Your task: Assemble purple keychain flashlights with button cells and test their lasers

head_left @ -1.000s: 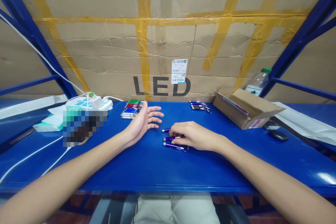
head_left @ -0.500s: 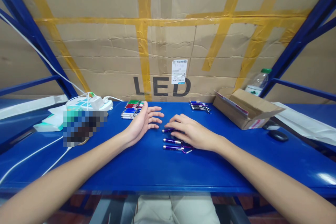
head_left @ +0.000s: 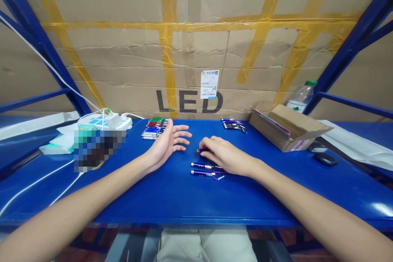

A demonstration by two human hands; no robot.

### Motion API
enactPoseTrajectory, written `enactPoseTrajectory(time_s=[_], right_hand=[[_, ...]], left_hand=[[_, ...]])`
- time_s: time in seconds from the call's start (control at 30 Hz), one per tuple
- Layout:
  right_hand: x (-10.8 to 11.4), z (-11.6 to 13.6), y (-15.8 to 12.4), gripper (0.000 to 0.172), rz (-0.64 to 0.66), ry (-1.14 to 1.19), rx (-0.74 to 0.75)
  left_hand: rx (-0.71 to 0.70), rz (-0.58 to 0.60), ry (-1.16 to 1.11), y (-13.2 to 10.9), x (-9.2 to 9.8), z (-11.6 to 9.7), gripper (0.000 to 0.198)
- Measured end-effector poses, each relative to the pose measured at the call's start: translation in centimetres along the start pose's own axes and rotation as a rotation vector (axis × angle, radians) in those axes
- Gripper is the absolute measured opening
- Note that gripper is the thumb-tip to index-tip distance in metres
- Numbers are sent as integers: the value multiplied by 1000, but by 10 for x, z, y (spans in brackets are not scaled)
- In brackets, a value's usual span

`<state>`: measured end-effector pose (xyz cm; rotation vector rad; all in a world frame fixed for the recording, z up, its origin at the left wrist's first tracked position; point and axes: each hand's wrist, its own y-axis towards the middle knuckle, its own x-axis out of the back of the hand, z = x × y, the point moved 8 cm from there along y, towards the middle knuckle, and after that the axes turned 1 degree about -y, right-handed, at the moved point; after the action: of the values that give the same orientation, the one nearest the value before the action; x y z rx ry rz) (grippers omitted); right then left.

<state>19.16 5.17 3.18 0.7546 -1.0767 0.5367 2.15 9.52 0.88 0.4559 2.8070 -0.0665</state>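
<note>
My right hand (head_left: 225, 156) is closed in a pinch round a purple keychain flashlight (head_left: 198, 151); only its silver-tipped end shows past my fingers. Just below that hand, two more purple keychain flashlights (head_left: 201, 173) lie side by side on the blue table (head_left: 147, 200), their clips to the right. My left hand (head_left: 164, 147) holds nothing, fingers spread and palm facing right. Beyond it lies a row of keychain flashlights (head_left: 150, 131) in green, red, blue and silver, partly hidden by its thumb. Another small group of dark and purple flashlights (head_left: 231, 124) lies at the back.
An open cardboard box (head_left: 276, 131) stands at the right, with a black computer mouse (head_left: 325, 159) and a green-capped bottle (head_left: 302, 96) near it. To the left are a white power strip (head_left: 124, 123), cables and a blurred-out object (head_left: 100, 149). Large taped cardboard (head_left: 132, 77) walls the back.
My right hand's fingers have drawn together round the top purple flashlight and shifted it slightly to the right. My left hand has stayed in place.
</note>
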Motion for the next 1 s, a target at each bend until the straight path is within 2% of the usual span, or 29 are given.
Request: enactPoseTrajectory(time_s=[0.1,0.2,0.33,0.67,1.0], right_hand=[[7,-2,-1,17,-50,50,-70],[11,1,-2,21,-73,79,-46],[10,5,-3,23,-61,34,14],[7,3,-1,29,8,8,-56],[10,9,-1,23,10,-4,-25]], left_hand=[[7,-4,-2,0,0,0,70],[15,4,-19,0,0,0,70],[16,10,-35,0,0,0,71],[21,5,-32,0,-1,-1,74],[21,5,-24,0,-1,0,73]])
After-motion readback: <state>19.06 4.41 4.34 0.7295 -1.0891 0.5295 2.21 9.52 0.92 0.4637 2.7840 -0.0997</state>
